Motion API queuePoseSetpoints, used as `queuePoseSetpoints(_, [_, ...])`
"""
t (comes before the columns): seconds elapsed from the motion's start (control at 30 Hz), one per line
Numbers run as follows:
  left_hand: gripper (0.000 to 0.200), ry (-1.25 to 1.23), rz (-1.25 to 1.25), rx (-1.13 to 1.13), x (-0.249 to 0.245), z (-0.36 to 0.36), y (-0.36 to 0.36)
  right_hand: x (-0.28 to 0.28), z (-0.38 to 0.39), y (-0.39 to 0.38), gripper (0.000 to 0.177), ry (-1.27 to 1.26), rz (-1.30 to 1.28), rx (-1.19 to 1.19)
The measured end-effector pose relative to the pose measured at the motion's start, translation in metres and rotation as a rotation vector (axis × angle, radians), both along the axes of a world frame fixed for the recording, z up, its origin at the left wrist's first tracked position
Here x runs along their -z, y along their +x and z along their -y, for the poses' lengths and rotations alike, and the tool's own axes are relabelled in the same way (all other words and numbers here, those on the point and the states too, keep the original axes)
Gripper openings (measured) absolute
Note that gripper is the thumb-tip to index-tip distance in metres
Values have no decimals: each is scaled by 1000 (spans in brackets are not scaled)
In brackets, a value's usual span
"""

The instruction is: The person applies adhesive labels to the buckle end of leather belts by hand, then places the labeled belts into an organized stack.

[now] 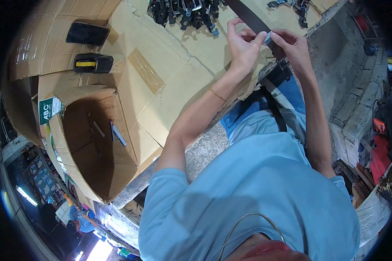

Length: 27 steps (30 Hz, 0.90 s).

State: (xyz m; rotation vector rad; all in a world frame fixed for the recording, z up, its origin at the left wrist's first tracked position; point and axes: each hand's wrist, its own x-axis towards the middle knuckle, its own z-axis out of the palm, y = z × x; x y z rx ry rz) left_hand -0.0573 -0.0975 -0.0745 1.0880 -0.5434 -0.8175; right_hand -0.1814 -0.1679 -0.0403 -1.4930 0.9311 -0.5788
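Observation:
A dark flat strap (249,16) runs from the top edge down to a black buckle piece (283,63) at the table edge. My left hand (245,45) pinches a small pale piece (268,38) against the strap, thumb and index finger together. On the other side of that piece, my right hand (295,48) is closed on the strap, its thumb and fingertips touching the piece. Its lower fingers are partly hidden. Black buckles with metal parts (185,12) lie in a pile left of the strap, and a few more buckles (297,6) lie to its right.
Cardboard covers the table (178,65). At the left stands an open cardboard box (130,148) with pale strips inside. A phone (87,34) and a black-and-yellow tool (93,63) lie beyond it. Bags and clutter (380,158) are at the far right. A person (83,222) is at the lower left.

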Motion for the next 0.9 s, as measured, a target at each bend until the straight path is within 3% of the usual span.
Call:
queuePoseSetpoints(0.4, [50, 1, 47, 15, 0, -1, 0, -4, -10, 3, 20, -233, -158, 141])
queuePoseSetpoints(0.6, [51, 3, 36, 13, -2, -1, 0, 1, -5, 1, 21, -343, -149, 68])
queuePoseSetpoints(0.63, [52, 22, 38, 21, -3, -1, 1, 2, -2, 0, 21, -342, -149, 68])
queuePoseSetpoints(0.7, [52, 43, 40, 30, -2, -1, 1, 4, 3, -3, 26, -112, 76, 97])
queuePoseSetpoints(0.9, [52, 34, 27, 27, 5, 2, 1, -1, 6, -7, 33, -20, -65, -84])
